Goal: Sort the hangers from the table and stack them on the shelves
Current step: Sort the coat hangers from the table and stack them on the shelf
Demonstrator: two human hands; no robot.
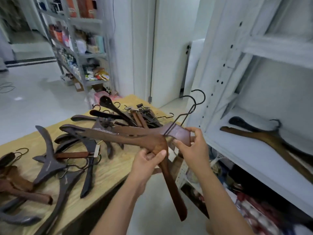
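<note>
Just off the table's (110,173) right edge, the left hand (149,158) grips one brown hanger (171,184) at its neck; the right hand (194,146) pinches a second hanger's (179,134) centre, seemingly pairing matching ones for the shelf (245,150), where others already lie.

The worktop (108,173) fills the lower left. Loose hangers (49,160) are spread over it, with a denser heap (135,114) at its far end. The shelf unit (245,155) stands to its right, with stacked hangers (264,138) lying on 1 shelf. Between worktop and shelf unit, the left hand (147,160) grips the nearer hanger (171,184) and the right hand (194,145) pinches the farther hanger (179,133) just behind it. A stocked rack (81,48) stands beyond the worktop, far left.
</note>
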